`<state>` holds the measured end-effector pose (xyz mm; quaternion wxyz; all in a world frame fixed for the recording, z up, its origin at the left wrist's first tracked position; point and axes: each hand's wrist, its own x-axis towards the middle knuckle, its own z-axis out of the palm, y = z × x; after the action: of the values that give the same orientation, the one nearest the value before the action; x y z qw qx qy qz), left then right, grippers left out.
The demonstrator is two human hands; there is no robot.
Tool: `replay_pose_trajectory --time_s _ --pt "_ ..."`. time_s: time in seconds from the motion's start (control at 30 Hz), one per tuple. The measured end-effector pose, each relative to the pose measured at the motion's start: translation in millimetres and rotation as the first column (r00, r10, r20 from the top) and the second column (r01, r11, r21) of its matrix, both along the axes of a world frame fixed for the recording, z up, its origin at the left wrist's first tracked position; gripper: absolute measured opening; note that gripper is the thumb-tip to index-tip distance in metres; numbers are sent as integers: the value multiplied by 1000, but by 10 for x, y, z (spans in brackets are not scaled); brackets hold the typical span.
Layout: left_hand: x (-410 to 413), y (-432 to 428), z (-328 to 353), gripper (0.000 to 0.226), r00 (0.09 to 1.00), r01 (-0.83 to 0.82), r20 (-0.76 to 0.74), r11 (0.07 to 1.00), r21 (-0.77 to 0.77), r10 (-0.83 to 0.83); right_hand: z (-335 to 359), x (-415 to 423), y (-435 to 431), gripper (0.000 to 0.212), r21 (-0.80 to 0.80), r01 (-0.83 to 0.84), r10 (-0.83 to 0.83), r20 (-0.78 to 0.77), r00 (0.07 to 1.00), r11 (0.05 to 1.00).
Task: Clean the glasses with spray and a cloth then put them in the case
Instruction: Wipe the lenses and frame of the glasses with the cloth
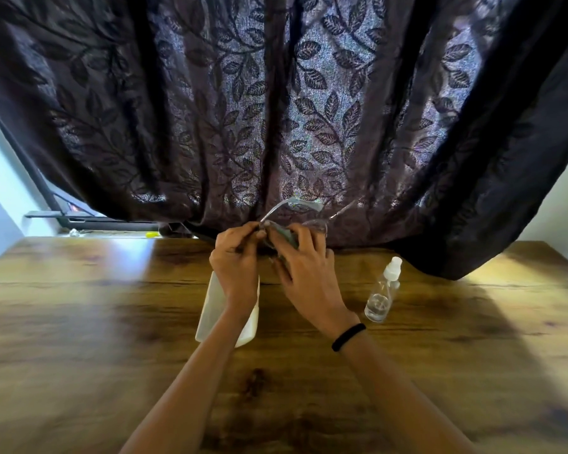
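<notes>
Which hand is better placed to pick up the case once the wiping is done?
Probably the left hand: the white case lies right beneath its wrist, while the right hand holds the cloth against the glasses.

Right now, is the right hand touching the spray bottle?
Apart. The head view shows bare table between the right hand and the spray bottle; the hand is up at the glasses, holding a cloth against them.

Centre frame, above wooden counter (79,322): left hand (236,260) pinches clear glasses (315,226), right hand (305,273) grips grey-green cloth (286,238) against them. White case (212,309) under left wrist. Spray bottle (382,290) upright, right of centre. Leaf-patterned curtain (276,93) fills upper frame.
</notes>
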<state>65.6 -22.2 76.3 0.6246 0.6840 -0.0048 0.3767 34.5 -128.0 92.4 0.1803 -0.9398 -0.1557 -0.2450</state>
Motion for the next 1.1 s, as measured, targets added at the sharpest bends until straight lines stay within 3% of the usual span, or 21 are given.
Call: replay_pose_trajectory --time_s 0.17,0.43,0.6,0.8,1.1 --pt "-15 -50 -75 19 999 -12 -46 997 -77 9 62 13 -3 33 -77 129 -120 119 986 989" --pt "-12 -67 12 17 999 -42 14 999 19 42 51 6 -54 38 -67 222 -207 178 962 973" --pt "-7 -49 56 20 998 -53 36 998 -24 53 -18 8 -79 20 71 79 -90 163 983 994" --pt "15 -39 87 22 998 -45 44 998 -44 47 -38 -1 -102 31 295 -110 101 47 994 949" --pt "-5 -42 82 20 999 -14 46 1000 -23 15 53 -15 -43 41 64 41 -42 23 999 997"
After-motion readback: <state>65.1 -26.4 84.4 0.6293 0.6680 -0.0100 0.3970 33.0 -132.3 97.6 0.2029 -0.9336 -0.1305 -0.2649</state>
